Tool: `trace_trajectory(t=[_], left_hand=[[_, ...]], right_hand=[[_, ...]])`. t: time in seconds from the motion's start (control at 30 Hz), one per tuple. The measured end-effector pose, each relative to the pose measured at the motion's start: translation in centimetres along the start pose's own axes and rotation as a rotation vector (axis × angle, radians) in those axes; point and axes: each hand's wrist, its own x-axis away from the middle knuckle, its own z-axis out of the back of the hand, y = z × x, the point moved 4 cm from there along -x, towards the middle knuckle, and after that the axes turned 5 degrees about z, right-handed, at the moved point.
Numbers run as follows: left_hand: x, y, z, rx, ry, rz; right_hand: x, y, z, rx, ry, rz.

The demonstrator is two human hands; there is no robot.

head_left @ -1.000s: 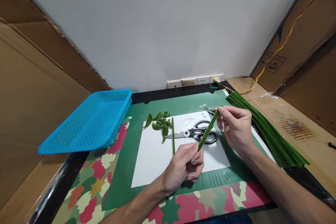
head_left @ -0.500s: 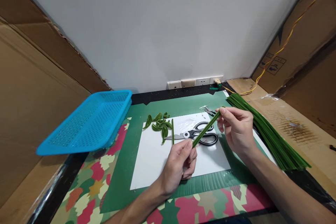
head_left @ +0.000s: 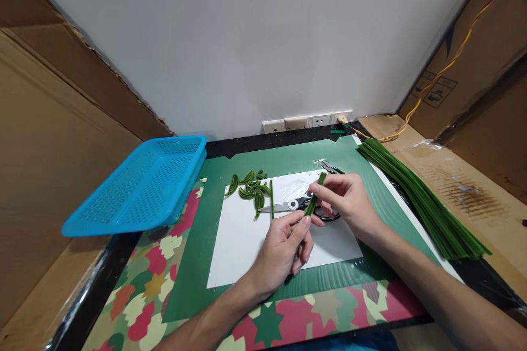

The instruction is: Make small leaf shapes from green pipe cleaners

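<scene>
Green pipe cleaners (head_left: 315, 196), bunched side by side into a short strip, stand tilted between my two hands. My left hand (head_left: 286, 244) pinches their lower end between thumb and fingers. At the upper part, my right hand (head_left: 343, 197) grips them with its thumb and fingertips. Behind the hands, black-handled scissors (head_left: 282, 207) lie on a white sheet (head_left: 234, 258), their handles partly covered by my right hand. To their left are several looped green leaf shapes (head_left: 249, 192), and a single straight pipe cleaner (head_left: 272, 197) lies by the blade tips.
A long bundle of green pipe cleaners (head_left: 420, 197) lies at the right. Small snips (head_left: 332, 168) rest behind my right hand. A blue perforated basket (head_left: 181, 211) stands at the left. Cardboard panels flank the table; a yellow cable (head_left: 407, 119) runs to the wall sockets (head_left: 296, 123).
My right hand has moved left and closer to my left hand. The strip of pipe cleaners between them now looks shorter and more upright. The view has shifted slightly.
</scene>
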Motion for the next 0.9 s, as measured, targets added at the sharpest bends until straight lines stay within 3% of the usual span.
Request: trace_trajectory(t=[0.13,0.3,0.63,0.77,0.9], left_hand=[[0.0,0.1,0.1,-0.018,0.012,-0.015],[0.2,0.3,-0.1,-0.022,0.032,-0.02],[0.0,0.4,0.2,0.003,0.064,-0.057],[-0.1,0.8,0.3,0.023,0.062,-0.111],[-0.1,1.0,0.5,0.06,0.073,-0.111]], right_hand=[[0.2,-0.1,-0.5,0.044,-0.091,0.014],[-0.3,-0.9,1.1,0.075,0.091,0.051],[-0.6,0.5,2.3,-0.078,0.212,0.036],[-0.9,1.2,2.2,-0.078,0.167,0.014],[-0.6,1.4,1.5,0.027,0.042,0.053]])
